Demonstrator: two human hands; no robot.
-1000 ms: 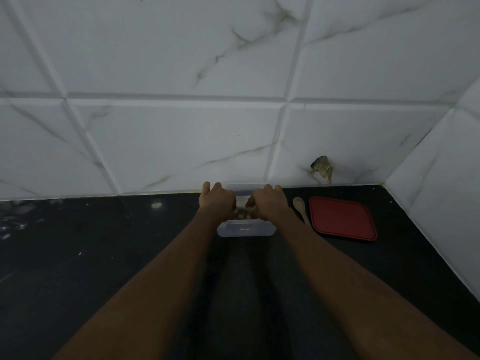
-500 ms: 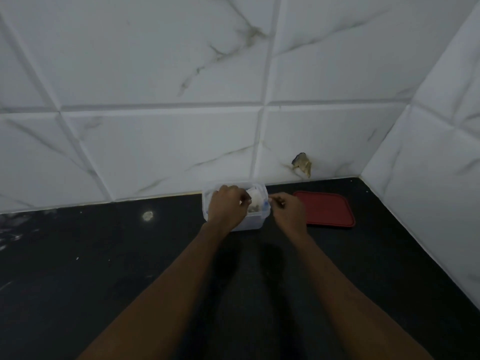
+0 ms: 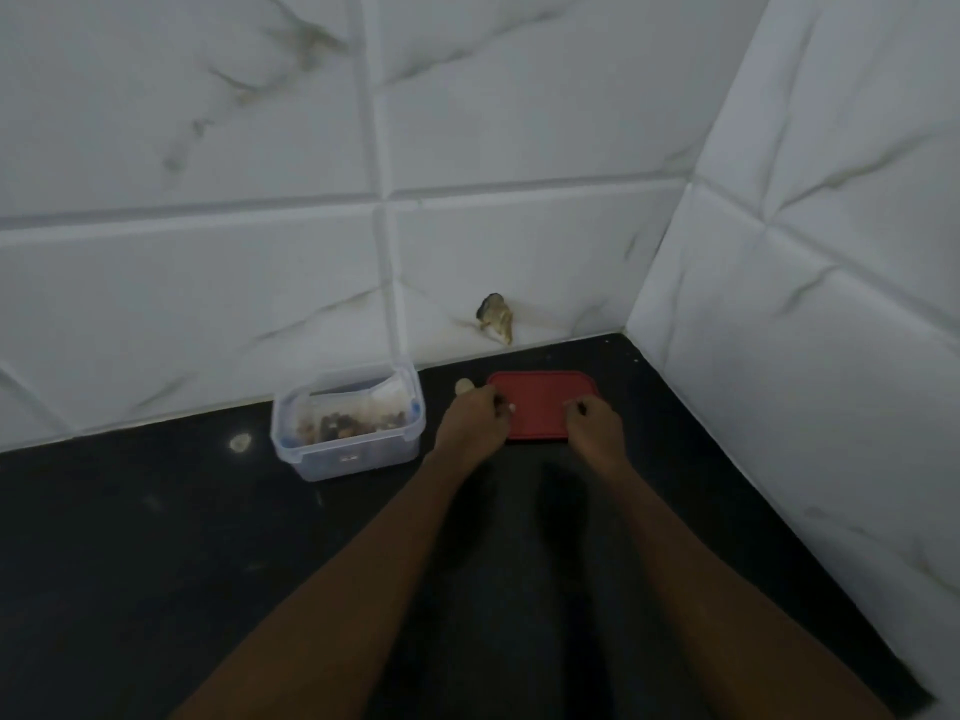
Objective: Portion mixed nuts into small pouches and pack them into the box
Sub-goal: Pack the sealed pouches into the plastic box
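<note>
Both bare forearms extend from the lower edge of the view across the black countertop (image 3: 156, 563) toward the back corner.

The left hand (image 3: 470, 423) sits at the near left corner of the red lid (image 3: 540, 402). Its fingers are curled and the fingertips are drawn together. A small pale spot shows at the fingertips, but whether they pinch the lid edge or some other item cannot be told.

The right hand (image 3: 595, 426) sits over the near right part of the same lid, fingers curled in the same way. What it holds, if anything, cannot be told.

The red lid lies flat on the countertop, close to the corner of the tiled wall (image 3: 519, 122).

The box (image 3: 348, 457), clear plastic and uncovered, stands to the left of the left hand, apart from it and just beside the back wall. Mixed nuts (image 3: 337, 426) cover its floor. A pale flat item (image 3: 389, 394) leans in its far right corner and is too blurred to identify.

The pale tip of a spoon (image 3: 464, 385) shows behind the left hand.

A chipped spot (image 3: 496, 317) marks the wall above the lid.
</note>
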